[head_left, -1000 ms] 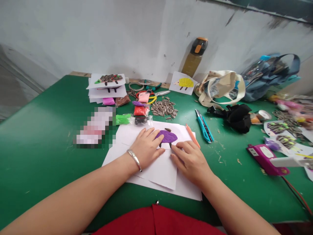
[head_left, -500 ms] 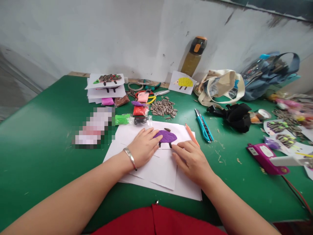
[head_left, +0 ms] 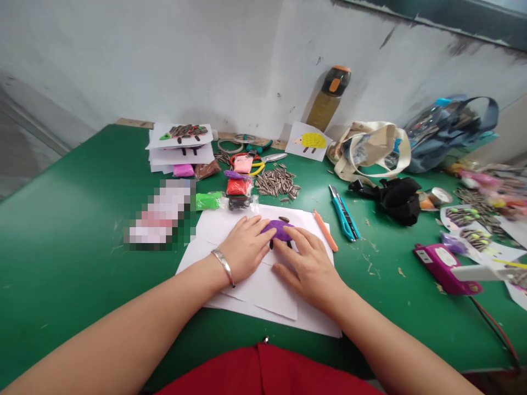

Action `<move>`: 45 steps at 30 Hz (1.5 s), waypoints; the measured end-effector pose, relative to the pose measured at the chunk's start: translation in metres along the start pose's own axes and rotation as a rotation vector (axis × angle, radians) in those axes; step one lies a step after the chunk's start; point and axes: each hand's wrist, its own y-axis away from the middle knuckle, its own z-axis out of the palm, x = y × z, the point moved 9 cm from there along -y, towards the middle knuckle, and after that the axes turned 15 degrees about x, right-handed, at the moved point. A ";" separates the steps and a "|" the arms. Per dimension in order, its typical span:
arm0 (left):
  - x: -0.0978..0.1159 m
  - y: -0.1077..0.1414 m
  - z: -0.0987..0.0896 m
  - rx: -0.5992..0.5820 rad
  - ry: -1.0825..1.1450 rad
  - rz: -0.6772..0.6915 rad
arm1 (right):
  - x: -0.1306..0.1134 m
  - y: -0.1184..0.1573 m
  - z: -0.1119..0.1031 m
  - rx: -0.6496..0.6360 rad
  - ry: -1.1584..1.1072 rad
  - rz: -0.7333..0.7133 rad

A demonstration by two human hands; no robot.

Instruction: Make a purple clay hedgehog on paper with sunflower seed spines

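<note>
A flat purple clay shape (head_left: 276, 229) with two short black legs lies on white paper (head_left: 263, 291), and both hands partly cover it. My left hand (head_left: 244, 249), with a silver bracelet at the wrist, rests flat with its fingertips at the shape's left side. Fingers spread, my right hand (head_left: 308, 266) reaches over the right side and lower edge of the shape. A single striped seed (head_left: 284, 219) lies just above the purple clay. Beside the paper's right edge is an orange pen-like tool (head_left: 325, 231).
Bagged clay (head_left: 239, 187), a seed pile (head_left: 276, 182) and scissors (head_left: 274, 157) lie behind the paper. A teal cutter (head_left: 344, 215) and a magenta glue-gun-like device (head_left: 444, 270) are rightward. Against the wall stand a bottle (head_left: 328, 99) and a yellow hedgehog picture (head_left: 308, 141).
My right hand has moved left and slightly forward, from beside the right black leg onto the purple shape. My left hand stays at its left side. The view has shifted slightly.
</note>
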 end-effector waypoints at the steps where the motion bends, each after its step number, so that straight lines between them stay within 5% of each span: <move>1: 0.000 0.000 0.000 -0.002 -0.002 -0.001 | 0.000 0.000 0.002 -0.005 0.005 -0.002; 45: 0.000 -0.003 -0.001 0.007 0.004 0.003 | -0.006 -0.005 0.005 0.020 0.012 -0.024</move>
